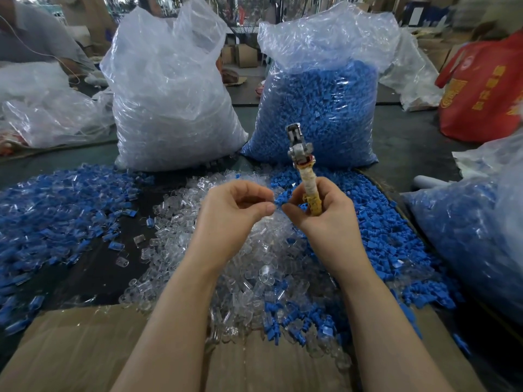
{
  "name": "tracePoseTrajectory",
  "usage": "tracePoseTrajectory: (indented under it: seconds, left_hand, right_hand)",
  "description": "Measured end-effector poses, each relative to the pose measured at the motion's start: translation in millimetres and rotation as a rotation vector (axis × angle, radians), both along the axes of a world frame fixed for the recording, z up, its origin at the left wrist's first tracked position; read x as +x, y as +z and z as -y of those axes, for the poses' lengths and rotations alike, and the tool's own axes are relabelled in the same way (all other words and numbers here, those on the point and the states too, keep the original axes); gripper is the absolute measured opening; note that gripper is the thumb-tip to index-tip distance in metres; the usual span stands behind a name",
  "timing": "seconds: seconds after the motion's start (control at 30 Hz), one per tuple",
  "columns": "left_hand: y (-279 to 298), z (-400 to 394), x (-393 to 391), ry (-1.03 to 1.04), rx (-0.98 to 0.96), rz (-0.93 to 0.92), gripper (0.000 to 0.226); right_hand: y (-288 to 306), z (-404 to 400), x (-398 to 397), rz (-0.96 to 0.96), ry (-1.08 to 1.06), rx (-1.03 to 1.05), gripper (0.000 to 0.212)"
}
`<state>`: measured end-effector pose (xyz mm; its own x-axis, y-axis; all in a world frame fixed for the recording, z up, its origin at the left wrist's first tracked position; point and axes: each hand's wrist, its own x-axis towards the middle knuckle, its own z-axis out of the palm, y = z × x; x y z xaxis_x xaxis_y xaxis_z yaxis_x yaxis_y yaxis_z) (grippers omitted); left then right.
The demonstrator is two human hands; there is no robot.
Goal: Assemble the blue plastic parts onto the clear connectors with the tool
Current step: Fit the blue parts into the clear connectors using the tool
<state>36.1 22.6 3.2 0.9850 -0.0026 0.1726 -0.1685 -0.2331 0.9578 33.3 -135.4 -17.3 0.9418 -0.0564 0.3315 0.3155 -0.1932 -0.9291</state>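
Observation:
My right hand (319, 210) grips the tool (304, 171) by its tape-wrapped handle, metal head pointing up. My left hand (237, 210) is beside it, fingers curled, pinching a small clear connector (270, 198) at the fingertips; the piece is hard to make out. Both hands hover over a heap of clear connectors (226, 267) in the middle of the table. Loose blue plastic parts (390, 239) are piled to the right. A spread of joined blue-and-clear pieces (56, 213) lies to the left.
Two tall plastic bags stand behind: one of clear connectors (172, 94), one of blue parts (319, 108). Another bag of blue pieces (467, 239) sits at the right. Cardboard (85, 349) lies at the near edge. A red bag (486, 89) and a person (34, 38) are at the back.

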Motion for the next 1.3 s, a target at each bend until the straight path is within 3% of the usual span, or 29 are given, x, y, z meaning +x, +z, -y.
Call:
tracePoseTrajectory:
  seconds: [0.47,0.97,1.3]
  left_hand:
    - [2,-4,-2,-0.076,0.020,-0.022,0.021]
    - [0,6,-3,0.026,-0.077,-0.042,0.020]
    - [-1,5,-1,0.031,-0.349,-0.074,0.018]
  right_hand:
    - [4,0,-3,-0.035,0.027,-0.040,0.019]
    - [4,-2,-4,-0.002,0.031,-0.025,0.016]
    - [4,-5,-4,0.039,0.008,0.060,0.011]
